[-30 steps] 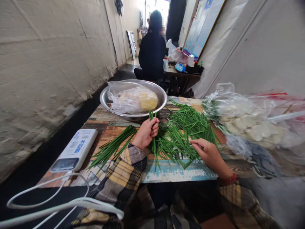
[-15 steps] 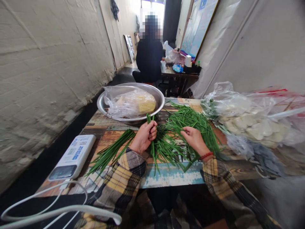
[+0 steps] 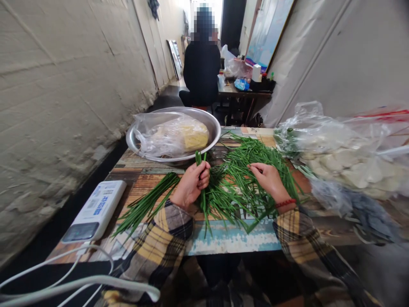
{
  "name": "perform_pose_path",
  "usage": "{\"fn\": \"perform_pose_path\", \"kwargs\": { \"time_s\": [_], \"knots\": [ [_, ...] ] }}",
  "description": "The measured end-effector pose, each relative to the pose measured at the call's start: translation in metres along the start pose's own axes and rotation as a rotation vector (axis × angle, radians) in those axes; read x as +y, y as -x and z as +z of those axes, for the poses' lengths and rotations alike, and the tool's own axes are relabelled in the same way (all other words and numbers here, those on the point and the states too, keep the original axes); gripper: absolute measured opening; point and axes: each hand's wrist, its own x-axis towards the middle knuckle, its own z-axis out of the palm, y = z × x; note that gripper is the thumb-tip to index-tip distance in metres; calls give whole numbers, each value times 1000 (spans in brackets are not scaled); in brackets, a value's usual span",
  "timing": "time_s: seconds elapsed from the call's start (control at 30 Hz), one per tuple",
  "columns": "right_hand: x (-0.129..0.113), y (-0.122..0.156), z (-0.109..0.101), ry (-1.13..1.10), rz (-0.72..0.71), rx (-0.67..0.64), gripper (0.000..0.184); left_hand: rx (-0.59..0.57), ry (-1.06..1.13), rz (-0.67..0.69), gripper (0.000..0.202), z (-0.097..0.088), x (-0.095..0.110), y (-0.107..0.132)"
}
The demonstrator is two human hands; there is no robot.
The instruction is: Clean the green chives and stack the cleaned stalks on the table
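Observation:
My left hand (image 3: 192, 182) is closed around a small bunch of garlic chives (image 3: 200, 158). Its cut ends stick up above the fist, and leaves hang down below it. My right hand (image 3: 266, 178) is at the edge of a large loose pile of chives (image 3: 252, 153), thumb and forefinger pressed together. Whatever those fingertips pinch is too small to make out. Left of my left hand, a neat bundle of chives (image 3: 148, 204) lies slanted on the wooden table (image 3: 233, 243).
A steel basin (image 3: 212, 123) holding a plastic bag with something yellow stands behind my left hand. A white power bank (image 3: 96, 209) with cables lies at left. Plastic bags of pale flat pieces (image 3: 358, 170) sit at right. A person (image 3: 202, 68) sits farther back.
My right hand has shifted slightly right and up along the pile's edge. My left hand keeps its hold on the bunch. The whole view has tilted a little.

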Motion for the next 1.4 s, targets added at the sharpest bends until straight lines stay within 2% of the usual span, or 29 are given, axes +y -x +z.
{"fn": "perform_pose_path", "kwargs": {
  "time_s": [0.13, 0.27, 0.43, 0.53, 0.6, 0.7, 0.8, 0.87, 0.97, 1.1, 1.27, 1.4],
  "knots": [
    [4, 3, -2, 37, -69, 128, 32, 4, -10, -15, 23, 2, 0, 0],
    [6, 5, -16, -25, -67, 197, 32, 22, -21, -26, 22, 4, 0, 1],
    [0, 9, -26, -42, -99, 77, 30, 20, -35, -47, 21, 8, -1, 2],
    [-10, 12, -18, 53, -216, -45, 25, 9, -38, -71, 21, 11, -3, 2],
    [-16, 13, -10, 164, -260, -75, 27, -1, -41, -84, 21, 13, -4, 3],
    [-19, 14, 0, 326, -223, -67, 32, -20, -56, -98, 20, 16, -6, 4],
    [-17, 14, 4, 380, -169, -79, 24, -28, -66, -100, 20, 16, -7, 4],
    [-16, 14, 5, 283, -148, -67, 21, -32, -68, -97, 20, 15, -8, 4],
    [-21, 13, 6, -20, -81, -33, 25, -13, -74, -94, 21, 15, -9, 5],
    [-32, 12, 4, -340, -18, -113, 35, 26, -94, -86, 22, 16, -9, 6],
    [-35, 14, 5, -480, 63, -183, 37, 21, -100, -102, 21, 16, -10, 6],
    [-25, 14, 11, -510, 63, -138, 44, 23, -91, -114, 21, 15, -9, 6]
  ]
}}
